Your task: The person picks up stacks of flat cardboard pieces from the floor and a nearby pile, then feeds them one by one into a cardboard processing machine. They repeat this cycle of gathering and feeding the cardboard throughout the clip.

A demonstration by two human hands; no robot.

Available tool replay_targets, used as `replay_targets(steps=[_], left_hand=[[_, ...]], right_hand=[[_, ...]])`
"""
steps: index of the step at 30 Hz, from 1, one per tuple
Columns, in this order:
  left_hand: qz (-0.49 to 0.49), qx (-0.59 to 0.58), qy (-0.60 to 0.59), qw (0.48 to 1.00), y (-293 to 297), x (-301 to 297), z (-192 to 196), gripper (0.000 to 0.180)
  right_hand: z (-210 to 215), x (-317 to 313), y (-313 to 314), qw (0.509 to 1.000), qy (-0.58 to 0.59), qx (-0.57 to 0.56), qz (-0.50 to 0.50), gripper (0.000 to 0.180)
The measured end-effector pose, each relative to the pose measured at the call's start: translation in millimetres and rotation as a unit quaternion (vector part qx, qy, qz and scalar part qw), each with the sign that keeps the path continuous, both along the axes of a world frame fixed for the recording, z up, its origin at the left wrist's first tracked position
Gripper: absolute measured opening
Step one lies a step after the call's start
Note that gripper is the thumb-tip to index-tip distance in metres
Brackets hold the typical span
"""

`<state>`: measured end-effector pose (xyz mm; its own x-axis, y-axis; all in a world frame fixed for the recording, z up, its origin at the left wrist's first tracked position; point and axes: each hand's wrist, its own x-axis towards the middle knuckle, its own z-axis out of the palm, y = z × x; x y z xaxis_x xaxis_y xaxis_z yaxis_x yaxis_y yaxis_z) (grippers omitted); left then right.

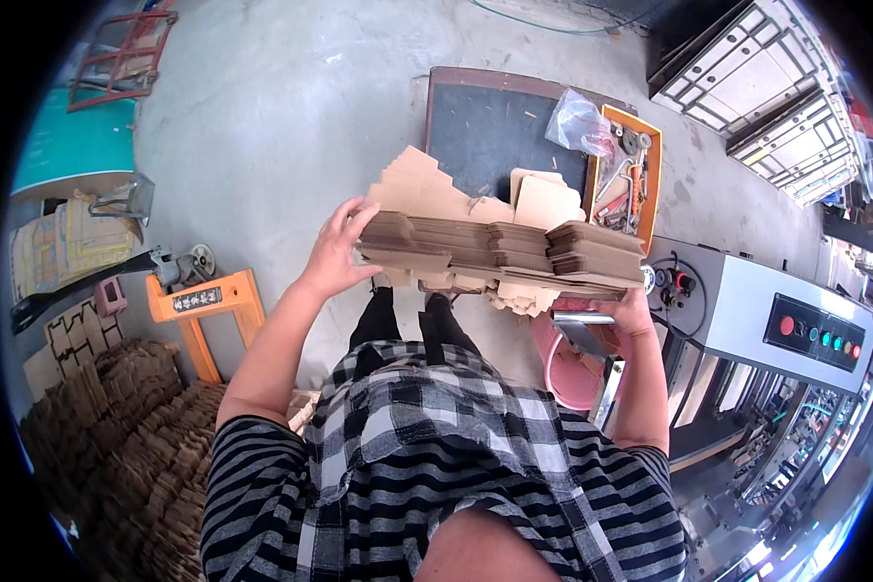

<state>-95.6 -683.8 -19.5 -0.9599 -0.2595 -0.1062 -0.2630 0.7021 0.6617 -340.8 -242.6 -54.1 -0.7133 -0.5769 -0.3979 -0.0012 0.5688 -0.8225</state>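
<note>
Between my two hands is a thick stack of die-cut cardboard sheets [475, 242], brown and notched along its edges. My left hand [338, 248] grips the stack's left end, thumb below and fingers above. At the right end my right hand [632, 312] holds it from beneath, its fingers partly hidden by the cardboard. Beyond the stack, paler cardboard pieces [545, 201] lie at the near edge of a dark-topped table [480, 136]. Under my right hand is a pink bin [572, 376] with cardboard scraps in it.
A yellow tray [656, 155] of tools and a clear plastic bag [577, 124] sit on the table. To my right stands a machine with a button panel [817, 335]. An orange frame [247, 306] and heaped cardboard stacks [145, 436] are on the left.
</note>
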Motion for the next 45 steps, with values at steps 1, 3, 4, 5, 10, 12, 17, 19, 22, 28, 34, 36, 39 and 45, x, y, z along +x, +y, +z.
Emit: replay_targets(steps=[1,3,4,5,10,12,17,19,22,28,34,36,39,45], left_hand=[[-0.015,-0.028,-0.004,0.999,0.2,1.2,1.3,0.089],[-0.034,-0.042,0.013,0.998,1.9,3.9,-1.0,0.089],[-0.043,-0.05,0.021,0.998,2.7,5.9,-1.2,0.089],[-0.037,-0.07,0.026,0.997,5.6,7.6,-1.3,0.088],[-0.038,-0.125,0.018,0.991,19.2,13.1,6.3,0.08],[-0.054,-0.142,0.03,0.988,18.0,16.6,3.0,0.076],[-0.094,-0.063,0.077,0.991,14.2,24.2,-6.5,0.069],[-0.09,-0.043,0.063,0.993,7.2,18.8,-6.5,0.066],[-0.089,-0.055,0.079,0.991,-3.3,8.6,8.1,0.065],[-0.096,-0.047,0.078,0.991,-11.8,-24.3,23.1,0.072],[-0.039,0.103,0.028,0.994,-12.2,-15.6,14.9,0.084],[-0.068,0.086,0.015,0.994,-18.9,-7.2,10.9,0.086],[-0.092,0.04,0.009,0.995,-24.2,-2.6,3.5,0.086],[-0.029,0.061,0.031,0.997,-18.6,-10.5,-10.4,0.084]], right_hand=[[-2.4,-4.2,7.2,0.998,0.031,0.03,0.048,0.07],[-1.3,-11.5,9.4,0.977,0.091,0.1,0.168,0.074],[0.9,-8.7,7.1,0.972,0.133,0.093,0.171,0.076],[3.3,-5.1,4.3,0.965,0.176,0.086,0.175,0.077],[36.2,5.6,-14.2,0.98,0.154,0.062,0.113,0.092],[29.3,9.4,-18.4,0.968,0.203,0.051,0.142,0.087],[17.7,19.1,-12.0,0.979,0.148,0.044,0.129,0.065],[11.3,14.4,-8.6,0.985,0.132,0.048,0.101,0.06],[18.8,7.4,-8.7,0.977,0.169,0.036,0.127,0.059],[22.0,-4.4,-11.0,0.986,0.141,0.037,0.078,0.069],[31.0,-4.6,-26.4,0.984,0.153,0.047,0.083,0.065],[21.6,-4.3,-25.7,0.979,0.173,0.035,0.102,0.064],[16.5,-6.3,-28.9,0.973,0.192,0.055,0.113,0.064],[-11.7,-9.6,-15.2,0.981,0.176,0.029,0.073,0.064]])
